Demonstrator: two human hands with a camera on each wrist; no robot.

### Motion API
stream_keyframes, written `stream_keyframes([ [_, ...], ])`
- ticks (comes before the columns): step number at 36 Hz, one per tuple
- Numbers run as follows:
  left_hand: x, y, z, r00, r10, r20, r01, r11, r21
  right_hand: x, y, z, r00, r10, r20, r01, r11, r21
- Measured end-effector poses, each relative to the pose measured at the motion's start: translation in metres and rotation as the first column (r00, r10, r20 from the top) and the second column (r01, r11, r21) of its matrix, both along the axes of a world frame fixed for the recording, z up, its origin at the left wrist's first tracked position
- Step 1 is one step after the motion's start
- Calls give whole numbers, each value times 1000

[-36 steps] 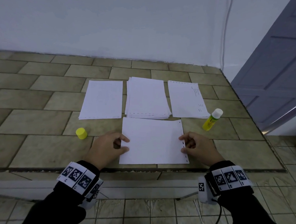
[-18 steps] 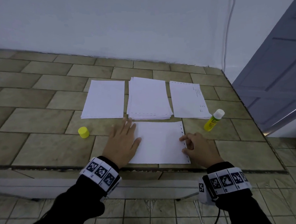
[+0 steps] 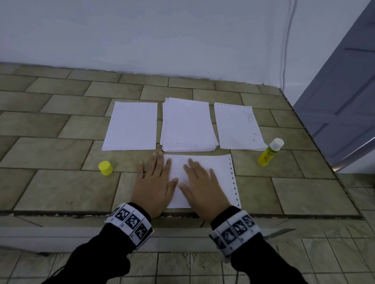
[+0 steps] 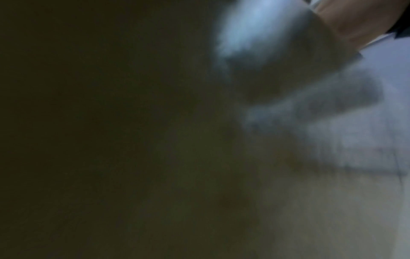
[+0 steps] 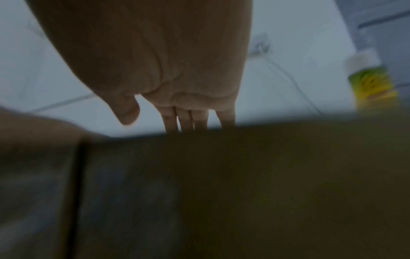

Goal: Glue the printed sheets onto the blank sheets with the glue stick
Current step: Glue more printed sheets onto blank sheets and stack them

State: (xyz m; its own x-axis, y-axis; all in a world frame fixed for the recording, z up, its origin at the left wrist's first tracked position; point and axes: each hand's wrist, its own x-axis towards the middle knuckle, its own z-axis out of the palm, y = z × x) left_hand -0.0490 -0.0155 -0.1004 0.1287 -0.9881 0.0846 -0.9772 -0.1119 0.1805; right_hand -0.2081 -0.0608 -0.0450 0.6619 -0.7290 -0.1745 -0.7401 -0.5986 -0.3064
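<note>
Sheet [image 3: 214,175] white, flat, perforated right edge.

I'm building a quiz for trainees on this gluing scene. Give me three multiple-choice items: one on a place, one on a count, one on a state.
1. Where is the yellow cap?
A. on the glue stick
B. on the tiles, left of the left hand
C. on the middle stack

2. How many paper lots lie in the far row?
A. two
B. three
C. five

3. How are the hands?
A. both flat on the near sheet
B. both fists
C. right holds the glue

Answers:
1 B: the yellow cap stands apart from the glue stick.
2 B: left sheet, middle stack, printed sheet.
3 A: left hand and right hand press the near sheet.
</note>
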Motion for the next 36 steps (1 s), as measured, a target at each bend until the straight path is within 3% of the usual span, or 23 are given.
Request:
stream_keyframes([
  [2, -2, 0, 1, 1000, -16, 11, 16, 1000, -14, 12, -1, -14, 999, 10, 47, -9, 1000, -9],
  [8, -2, -2, 3, 999, -9, 38, 10, 999, -31, 10, -18, -34, 1000, 9, 0, -9, 989, -146],
  [16, 0, -1, 1, 999, 21, 40, -20, 1000, -1, -68, -54, -32, 954, -266, -140, 236, 951, -197],
  [22, 0, -1, 0, 1000, 29, 8, -28, 999, -36, -58, -47, -29, 938, -328, -116, 282, 912, -298],
  [29, 1, -1, 1, 999, 39, -11, -39, 998, -46, -3, -16, -24, 998, -54, -19, 51, 987, -152],
  [32, -1, -1, 0, 999, 29, -16, -30, 998, -59, 7, -18, -34, 999, -24, 29, 27, 992, -121],
  [36, 0, -2, 0, 1000, 26, 16, -25, 997, -69, -2, -27, -39, 998, -48, -36, 41, 985, -168],
])
